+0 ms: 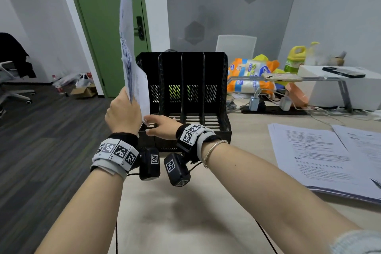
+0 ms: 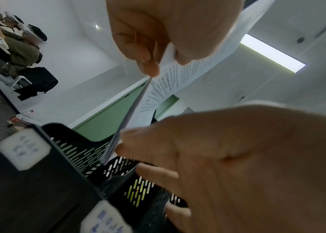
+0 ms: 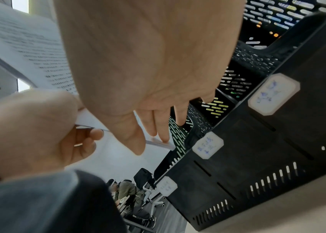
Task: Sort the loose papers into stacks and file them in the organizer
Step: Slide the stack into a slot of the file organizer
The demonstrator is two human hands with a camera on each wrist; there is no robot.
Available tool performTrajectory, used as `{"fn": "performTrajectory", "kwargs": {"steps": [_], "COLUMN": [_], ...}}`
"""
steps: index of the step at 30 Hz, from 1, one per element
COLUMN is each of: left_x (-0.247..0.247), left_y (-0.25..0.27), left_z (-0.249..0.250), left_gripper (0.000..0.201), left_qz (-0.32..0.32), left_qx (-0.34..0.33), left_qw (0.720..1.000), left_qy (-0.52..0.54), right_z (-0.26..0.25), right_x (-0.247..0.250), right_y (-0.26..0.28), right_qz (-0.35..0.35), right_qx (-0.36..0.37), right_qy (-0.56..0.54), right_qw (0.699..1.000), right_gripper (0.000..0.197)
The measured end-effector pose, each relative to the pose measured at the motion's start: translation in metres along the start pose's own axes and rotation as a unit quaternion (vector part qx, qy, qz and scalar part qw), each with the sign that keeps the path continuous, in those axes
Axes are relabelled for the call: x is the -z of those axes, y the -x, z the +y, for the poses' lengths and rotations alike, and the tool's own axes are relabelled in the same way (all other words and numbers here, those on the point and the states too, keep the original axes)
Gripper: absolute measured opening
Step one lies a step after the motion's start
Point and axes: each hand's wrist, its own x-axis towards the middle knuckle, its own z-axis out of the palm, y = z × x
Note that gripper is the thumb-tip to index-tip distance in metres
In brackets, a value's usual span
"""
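Note:
My left hand (image 1: 123, 113) grips a stack of printed papers (image 1: 129, 51) by its lower edge and holds it upright, just above the left end of the black slotted organizer (image 1: 214, 97). The right hand (image 1: 160, 128) reaches across with straight fingers that touch the stack's bottom corner over the leftmost slot. In the left wrist view, the left hand (image 2: 158, 39) pinches the stack (image 2: 130, 113). In the right wrist view, the fingertips (image 3: 163, 138) sit against the paper's corner (image 3: 28, 47). White handwritten labels (image 3: 207, 145) mark the organizer's front. The slots I can see hold no papers.
More loose printed sheets (image 1: 319, 161) lie spread on the table at the right. Behind them are a phone on a metal stand (image 1: 282, 77), grocery bags (image 1: 249, 74), a yellow bottle (image 1: 294, 57) and a power strip with cables (image 1: 274, 109). The table's left edge drops to the floor.

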Motion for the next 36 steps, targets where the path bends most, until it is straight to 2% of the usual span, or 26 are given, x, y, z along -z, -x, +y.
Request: {"fn": "performTrajectory", "kwargs": {"steps": [8,12,15,20,23,27,36], "left_x": [-0.037,-0.052,-0.06,-0.073,-0.08,-0.084,-0.069], "left_y": [-0.008,-0.008,-0.008,-0.012,-0.01,-0.008,0.001], "left_z": [-0.021,-0.028,-0.033,-0.04,-0.043,-0.042,-0.032], "left_gripper": [0.031,0.029,0.024,0.021,0.024,0.029,0.034], "left_qz": [-0.065,-0.093,-0.104,-0.122,-0.13,-0.129,-0.113], "left_qx": [0.012,0.01,0.015,0.003,-0.008,0.025,0.021], "left_qw": [0.997,0.993,0.991,0.987,0.984,0.987,0.992], "left_qy": [-0.038,-0.069,-0.085,-0.106,-0.121,-0.094,-0.044], "right_z": [0.016,0.023,0.034,0.05,0.052,0.054,0.053], "right_x": [0.001,0.003,0.006,0.006,0.005,0.006,0.009], "right_y": [-0.012,-0.012,-0.012,-0.01,-0.008,-0.004,0.002], "right_qz": [-0.013,0.015,0.047,0.024,0.019,0.006,0.047], "right_qx": [-0.007,0.005,-0.019,-0.074,-0.081,-0.077,-0.049], "right_qy": [0.062,0.062,0.07,0.073,0.063,0.065,0.054], "right_qw": [0.998,0.998,0.996,0.994,0.995,0.995,0.996], "right_gripper": [0.06,0.058,0.055,0.051,0.052,0.051,0.054]}}
